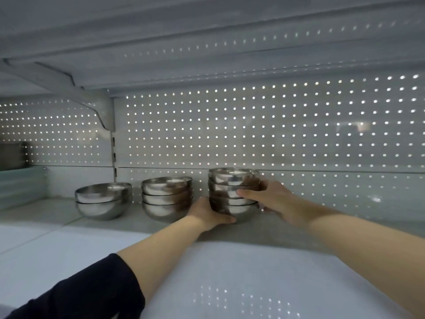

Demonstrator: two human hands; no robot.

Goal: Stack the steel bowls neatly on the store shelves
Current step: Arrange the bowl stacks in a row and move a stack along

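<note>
Three stacks of steel bowls stand at the back of a white shelf (230, 272). The left stack (102, 200) has two bowls, the middle stack (167, 198) three. The right stack (233, 184) is the tallest, with several bowls. My left hand (207, 214) grips the bottom bowl of the right stack from its left side, thumb along the base. My right hand (272, 198) holds the same stack from the right, thumb across the front of the middle bowls and fingers behind. The stack sits upright on the shelf.
A perforated white back panel (276, 134) closes the shelf behind the bowls. The underside of another shelf (207, 42) hangs close above, with a bracket (101, 111) at the left. Frosted dividers (20, 187) stand at the far left.
</note>
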